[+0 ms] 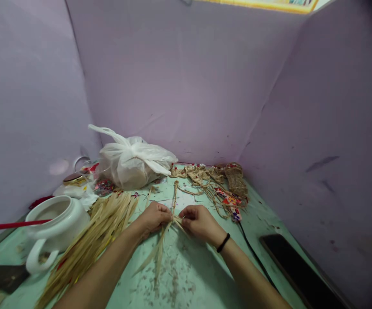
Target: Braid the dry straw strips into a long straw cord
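Observation:
A thin braid of dried straw-like strips (pixel 174 196) runs along the table away from me, its far end looped. My left hand (pixel 156 216) pinches its near end, thumb and fingers closed on the strips. Close beside it, my right hand (pixel 201 221) grips other loose strips between thumb and bent fingers and wears a black band at the wrist. Between and below the hands, loose strip ends (pixel 159 257) fan out toward me. A large bundle of dried strips (pixel 98 234) lies to the left of my left forearm.
At left stand a white ceramic pot (pixel 57 221) with a red stick across it and a lidded jar (pixel 74 179). Behind is a tied white plastic bag (pixel 134 165). Woven pieces (pixel 201 174) and a twine roll (pixel 235 180) lie at the back right, a dark phone-like slab (pixel 298 268) at right.

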### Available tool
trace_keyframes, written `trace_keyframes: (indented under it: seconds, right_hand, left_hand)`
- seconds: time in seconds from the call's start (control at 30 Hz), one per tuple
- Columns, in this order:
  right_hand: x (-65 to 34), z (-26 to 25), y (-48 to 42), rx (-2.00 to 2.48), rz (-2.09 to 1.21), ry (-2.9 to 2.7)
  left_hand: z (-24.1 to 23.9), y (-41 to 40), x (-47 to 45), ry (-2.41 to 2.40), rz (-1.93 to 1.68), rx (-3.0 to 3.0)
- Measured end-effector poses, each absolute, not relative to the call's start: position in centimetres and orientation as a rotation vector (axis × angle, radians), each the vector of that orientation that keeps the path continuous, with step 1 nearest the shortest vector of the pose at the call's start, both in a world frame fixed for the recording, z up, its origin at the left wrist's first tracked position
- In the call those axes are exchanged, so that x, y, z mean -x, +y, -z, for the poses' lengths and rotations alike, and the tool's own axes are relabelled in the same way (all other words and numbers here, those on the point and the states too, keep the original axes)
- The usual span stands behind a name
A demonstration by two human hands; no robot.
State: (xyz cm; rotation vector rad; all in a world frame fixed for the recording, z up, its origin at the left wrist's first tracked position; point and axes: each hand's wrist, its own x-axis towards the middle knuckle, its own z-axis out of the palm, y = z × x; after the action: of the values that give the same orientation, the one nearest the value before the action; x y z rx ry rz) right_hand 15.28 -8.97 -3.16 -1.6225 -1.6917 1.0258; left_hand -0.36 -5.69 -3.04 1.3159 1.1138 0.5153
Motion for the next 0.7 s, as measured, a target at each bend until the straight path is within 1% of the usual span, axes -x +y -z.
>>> trace_keyframes:
  seconds: [0.13,0.27,0.37,0.7]
  right_hand:
    - [-14.8,2.8,-9.3,1.529,-1.367,-1.457]
    - [-14.2,2.0,-9.7,1.518,-1.551,-1.208]
    - [-14.0,1.8,-9.8,1.539,-1.601,-1.066]
    - [-13.6,3.1,-9.4,1.461,-1.655,-0.901]
  left_hand:
    - [3.0,-5.8,0.3,1.14,-0.515,-1.307]
    - [2.8,-5.9,0.2,1.12,-0.524,-1.315]
    - [3.0,-5.9,0.2,1.127,-0.523,-1.319]
    - [3.3,-5.7,0.1,1.126,-0.529,-1.298]
